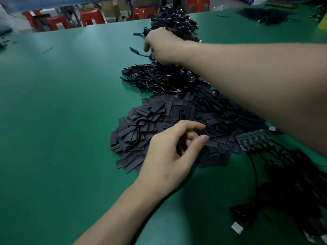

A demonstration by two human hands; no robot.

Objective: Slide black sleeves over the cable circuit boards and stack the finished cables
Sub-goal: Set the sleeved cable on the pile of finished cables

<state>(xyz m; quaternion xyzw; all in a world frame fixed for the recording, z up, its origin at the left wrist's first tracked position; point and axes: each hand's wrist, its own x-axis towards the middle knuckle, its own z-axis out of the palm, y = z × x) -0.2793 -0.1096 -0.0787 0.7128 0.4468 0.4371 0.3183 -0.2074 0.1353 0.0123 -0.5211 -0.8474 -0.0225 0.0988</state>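
On a green table [62,103], a heap of flat black sleeves [159,117] fills the middle of the frame. The left hand [169,152] rests at the heap's lower edge with its fingers loosely curled. The thumb and forefinger tips lie close together on the sleeves, but I cannot tell whether they pinch one.

The right hand [162,45] reaches across to the upper middle of the frame. Its fingers are curled round a cable [135,51], and the cable's black-covered end sticks out to the left, just above the table. Below that hand lies a tangled stack of cables [155,80], and a second stack [177,18] sits behind it at the top edge.

At the right of the sleeve heap, a row of bare circuit boards [253,140] lies side by side, their leads trailing to the lower right corner. Red stools [92,16] stand beyond the table at the upper left.
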